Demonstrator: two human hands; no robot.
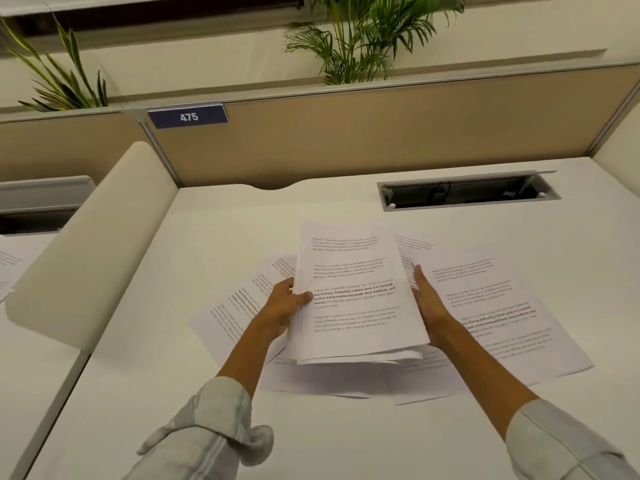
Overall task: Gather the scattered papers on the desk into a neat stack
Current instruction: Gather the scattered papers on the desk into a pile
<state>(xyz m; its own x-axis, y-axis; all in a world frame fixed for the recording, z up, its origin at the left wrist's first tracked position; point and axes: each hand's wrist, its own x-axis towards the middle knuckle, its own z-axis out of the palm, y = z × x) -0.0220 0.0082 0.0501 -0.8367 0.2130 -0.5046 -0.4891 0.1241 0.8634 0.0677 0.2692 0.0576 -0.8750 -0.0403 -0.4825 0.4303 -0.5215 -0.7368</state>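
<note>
A bundle of printed white papers [356, 296] is lifted above the white desk [214, 244], roughly aligned, its lower edges uneven. My left hand [282, 306] grips its left edge, thumb on the top sheet. My right hand [427, 299] lies flat against its right edge, fingers straight. More printed sheets lie loose on the desk: some fanned out to the left [235, 306], a large one to the right [502, 313], others under the bundle [329, 379]. They overlap at differing angles.
A beige partition [381, 133] with a blue "475" tag [188, 116] closes the desk's far side. An open cable slot [467, 194] sits at the back right. A padded cream divider [90, 244] bounds the left. Plants [363, 32] stand behind the partition.
</note>
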